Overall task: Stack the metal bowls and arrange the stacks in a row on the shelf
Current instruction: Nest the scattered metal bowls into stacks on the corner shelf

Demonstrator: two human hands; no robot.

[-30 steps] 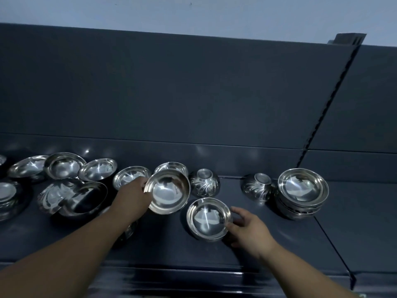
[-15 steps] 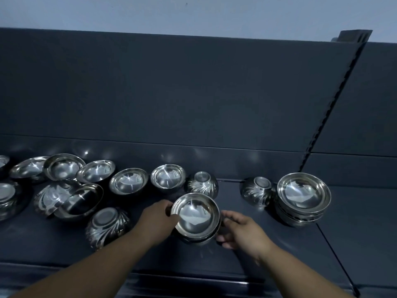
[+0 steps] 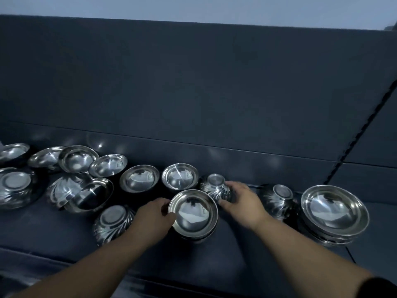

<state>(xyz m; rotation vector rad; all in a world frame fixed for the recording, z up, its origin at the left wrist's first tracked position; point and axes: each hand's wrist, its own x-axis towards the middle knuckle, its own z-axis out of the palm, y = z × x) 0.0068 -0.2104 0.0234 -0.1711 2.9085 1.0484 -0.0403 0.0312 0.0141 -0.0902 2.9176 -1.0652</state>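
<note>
Mostly the bowls are lying loose on the shelf (image 3: 247, 250); only a stack (image 3: 334, 214) at the right and a small stack (image 3: 193, 212) in the middle are standing. The left hand (image 3: 153, 218) is pinching the small stack's rim. Half a second on, the right hand (image 3: 242, 203) is leaving that stack, fingers closing around an upturned bowl (image 3: 214, 187) behind it.

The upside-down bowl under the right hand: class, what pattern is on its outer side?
Swirling, leaf-like embossed lines on shiny silver metal, on the upside-down bowl, head view.
</note>
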